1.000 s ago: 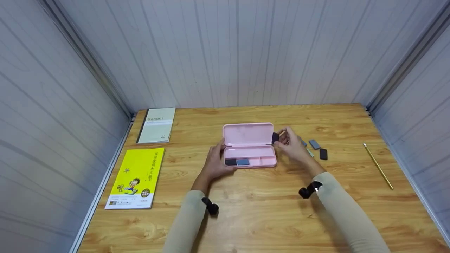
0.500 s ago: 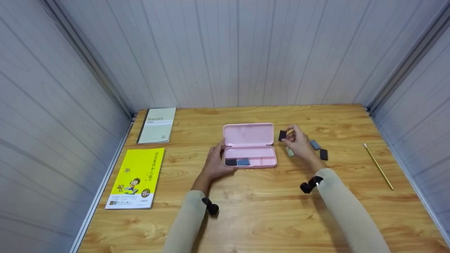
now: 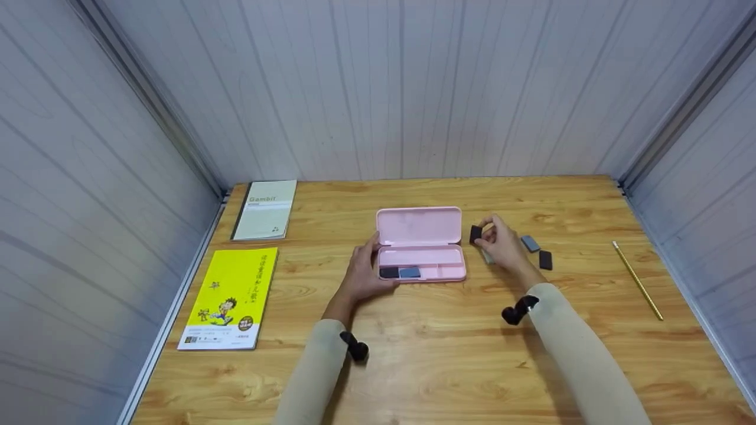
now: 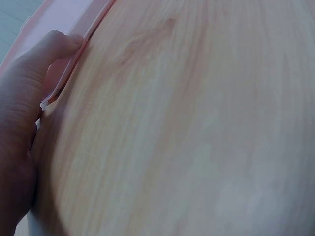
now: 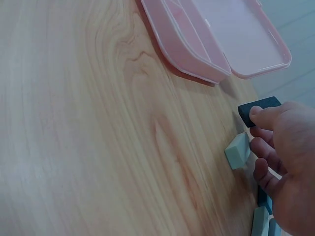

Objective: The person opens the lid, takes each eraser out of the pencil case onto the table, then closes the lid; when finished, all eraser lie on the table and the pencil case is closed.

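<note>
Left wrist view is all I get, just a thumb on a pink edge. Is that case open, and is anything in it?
Observer: Yes, the pink case lies open, with a blue-grey eraser in its front left compartment.
Operator: What is the other hand doing?
Observer: The right hand pinches a black eraser just right of the case.
Operator: Anything loose near it?
Observer: A pale green eraser lies on the table beside those fingers.

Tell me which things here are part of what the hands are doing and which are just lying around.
In use: pink pencil case, steadied by left hand; dark eraser, pinched by right hand; loose erasers.

Lying about: yellow book, grey notebook, pencil.
</note>
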Action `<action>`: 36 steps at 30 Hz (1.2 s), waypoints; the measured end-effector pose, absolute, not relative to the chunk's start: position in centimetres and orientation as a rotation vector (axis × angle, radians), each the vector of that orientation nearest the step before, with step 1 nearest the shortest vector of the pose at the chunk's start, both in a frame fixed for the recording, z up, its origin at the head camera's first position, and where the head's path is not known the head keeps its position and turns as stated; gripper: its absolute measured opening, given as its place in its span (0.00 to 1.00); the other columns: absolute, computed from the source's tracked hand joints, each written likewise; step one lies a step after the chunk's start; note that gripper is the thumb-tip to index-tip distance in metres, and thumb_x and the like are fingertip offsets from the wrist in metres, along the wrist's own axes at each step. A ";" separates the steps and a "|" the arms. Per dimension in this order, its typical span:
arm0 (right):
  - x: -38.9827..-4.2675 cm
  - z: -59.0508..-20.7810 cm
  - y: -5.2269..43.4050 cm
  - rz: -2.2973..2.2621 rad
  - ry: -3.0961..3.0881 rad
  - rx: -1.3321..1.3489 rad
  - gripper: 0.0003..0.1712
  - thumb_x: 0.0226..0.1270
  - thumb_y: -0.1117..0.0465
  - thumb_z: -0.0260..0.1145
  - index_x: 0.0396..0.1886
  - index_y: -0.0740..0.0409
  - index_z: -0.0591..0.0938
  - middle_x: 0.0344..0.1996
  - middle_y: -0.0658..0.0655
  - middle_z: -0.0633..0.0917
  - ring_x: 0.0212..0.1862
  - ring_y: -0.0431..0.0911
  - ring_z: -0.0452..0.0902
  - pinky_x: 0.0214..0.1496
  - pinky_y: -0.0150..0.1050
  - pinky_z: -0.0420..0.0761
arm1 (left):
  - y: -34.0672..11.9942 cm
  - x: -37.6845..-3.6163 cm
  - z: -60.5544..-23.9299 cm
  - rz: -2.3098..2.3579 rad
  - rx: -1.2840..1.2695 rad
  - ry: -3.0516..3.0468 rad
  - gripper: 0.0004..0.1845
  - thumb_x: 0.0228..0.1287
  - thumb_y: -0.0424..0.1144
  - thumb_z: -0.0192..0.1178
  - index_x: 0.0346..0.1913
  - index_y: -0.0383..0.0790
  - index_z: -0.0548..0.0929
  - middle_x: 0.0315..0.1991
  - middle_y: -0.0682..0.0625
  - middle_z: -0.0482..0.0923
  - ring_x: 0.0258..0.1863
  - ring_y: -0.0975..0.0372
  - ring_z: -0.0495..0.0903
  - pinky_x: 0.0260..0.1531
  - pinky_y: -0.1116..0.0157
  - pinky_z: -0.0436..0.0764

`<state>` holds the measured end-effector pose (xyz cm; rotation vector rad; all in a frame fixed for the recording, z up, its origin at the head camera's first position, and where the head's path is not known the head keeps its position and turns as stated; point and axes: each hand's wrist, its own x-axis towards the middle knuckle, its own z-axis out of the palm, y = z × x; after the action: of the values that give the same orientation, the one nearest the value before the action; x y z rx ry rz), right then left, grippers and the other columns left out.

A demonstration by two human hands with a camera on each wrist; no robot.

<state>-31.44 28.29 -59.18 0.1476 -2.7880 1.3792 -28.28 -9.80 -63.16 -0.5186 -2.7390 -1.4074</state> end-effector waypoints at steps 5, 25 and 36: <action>-31.4 -59.4 28.3 1.380 -2.795 0.152 0.19 0.78 0.71 0.72 0.62 0.63 0.77 0.41 0.64 0.88 0.39 0.43 0.77 0.42 0.31 0.75 | -9.8 -28.5 -63.4 -1.419 -0.515 -2.740 0.72 0.44 0.51 0.87 0.91 0.37 0.57 0.72 0.41 0.84 0.71 0.45 0.73 0.78 0.43 0.72; -31.4 -59.1 28.5 1.389 -2.825 0.098 0.24 0.78 0.68 0.72 0.69 0.61 0.77 0.48 0.63 0.85 0.42 0.43 0.76 0.44 0.32 0.74 | -9.8 -28.3 -63.1 -1.417 -0.509 -2.746 0.71 0.45 0.50 0.87 0.91 0.37 0.57 0.72 0.40 0.83 0.72 0.46 0.73 0.78 0.43 0.72; -30.9 -58.6 28.7 1.387 -2.826 0.161 0.23 0.78 0.69 0.72 0.69 0.63 0.78 0.49 0.64 0.85 0.43 0.43 0.78 0.45 0.29 0.78 | -9.8 -28.3 -63.2 -1.429 -0.481 -2.764 0.72 0.45 0.50 0.87 0.92 0.40 0.57 0.73 0.41 0.82 0.73 0.46 0.72 0.80 0.44 0.72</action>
<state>-30.90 28.66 -58.55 0.1605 -2.8259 1.3873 -28.28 -9.77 -63.20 -0.4812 -2.7640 -1.4292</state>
